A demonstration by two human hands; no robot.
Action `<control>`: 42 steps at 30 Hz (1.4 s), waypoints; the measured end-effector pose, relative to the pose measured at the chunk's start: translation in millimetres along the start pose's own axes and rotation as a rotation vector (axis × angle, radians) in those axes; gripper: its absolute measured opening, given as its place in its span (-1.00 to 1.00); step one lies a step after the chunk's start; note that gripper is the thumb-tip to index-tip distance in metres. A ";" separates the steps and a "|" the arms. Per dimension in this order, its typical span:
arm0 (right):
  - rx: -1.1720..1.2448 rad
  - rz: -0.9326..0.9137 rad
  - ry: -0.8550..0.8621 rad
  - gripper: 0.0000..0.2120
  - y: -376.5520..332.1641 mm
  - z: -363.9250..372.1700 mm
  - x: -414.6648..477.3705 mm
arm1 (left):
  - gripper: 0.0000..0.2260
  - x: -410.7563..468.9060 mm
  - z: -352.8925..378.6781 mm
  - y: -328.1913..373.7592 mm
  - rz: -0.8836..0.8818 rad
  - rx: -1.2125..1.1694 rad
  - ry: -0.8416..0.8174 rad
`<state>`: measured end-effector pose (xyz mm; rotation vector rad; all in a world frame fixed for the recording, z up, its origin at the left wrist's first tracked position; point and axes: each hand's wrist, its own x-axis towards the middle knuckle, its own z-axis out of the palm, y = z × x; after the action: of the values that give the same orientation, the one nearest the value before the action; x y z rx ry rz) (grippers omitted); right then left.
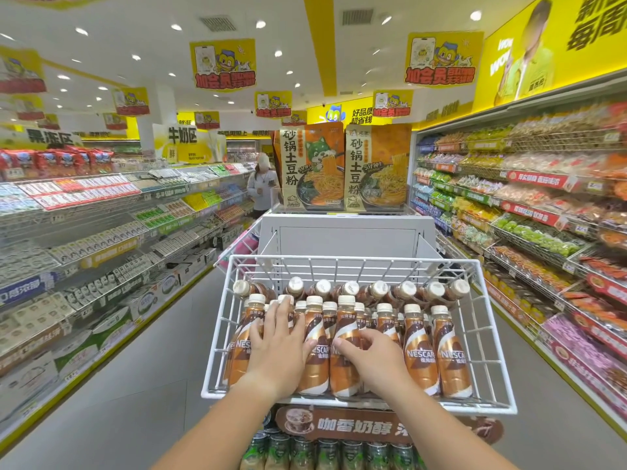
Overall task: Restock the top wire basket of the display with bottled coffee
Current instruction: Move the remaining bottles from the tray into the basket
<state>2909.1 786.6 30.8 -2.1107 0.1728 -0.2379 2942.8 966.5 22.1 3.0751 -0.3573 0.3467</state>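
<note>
Lower centre of the frame: two bare forearms reach up into the top wire basket [488, 337], a white wire tray at mid-frame with open grid walls. Left hand [278, 351]: fingers spread flat over the front bottles, palm pressing on the labels, nothing gripped. Right hand [373, 357]: fingers curled loosely on the shoulder of a front bottle, touching but not visibly closed round it. Contents: bottled coffee [420, 354], brown-and-copper shrink-sleeved bottles with cream caps, standing upright in close rows at the front and filling the basket nearly side to side; behind them a back row of bottles [373, 291] lies tipped, caps toward the camera. Handling, as judged: full liquid bottles, moderately heavy, rigid enough to squeeze, the glossy sleeve likely slippery; best taken at the narrow neck below the cap or round the waist, one per hand. Below the basket: a brown sign [356, 425] and a lower tier of green-labelled bottles [325, 452]. Farther up: a grey display panel [346, 235], then two noodle packs [342, 167] on top. Stocked shelves flank both frame edges.
</note>
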 end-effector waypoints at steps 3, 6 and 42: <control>-0.031 -0.016 0.025 -0.33 5.4 4.3 4.1 | -0.36 2.6 8.3 -5.1 0.014 -0.011 0.020; -0.094 -0.045 0.029 -0.38 11.2 7.7 6.2 | -0.12 5.4 17.7 -18.5 0.044 0.012 0.040; -0.992 -0.329 0.114 -0.32 68.0 10.6 -118.1 | -0.37 -118.7 41.9 -27.7 0.202 0.104 0.017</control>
<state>2795.0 785.6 -44.4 -3.1152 -0.0069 -0.5499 2845.6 1017.8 -45.2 3.1407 -0.6726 0.4087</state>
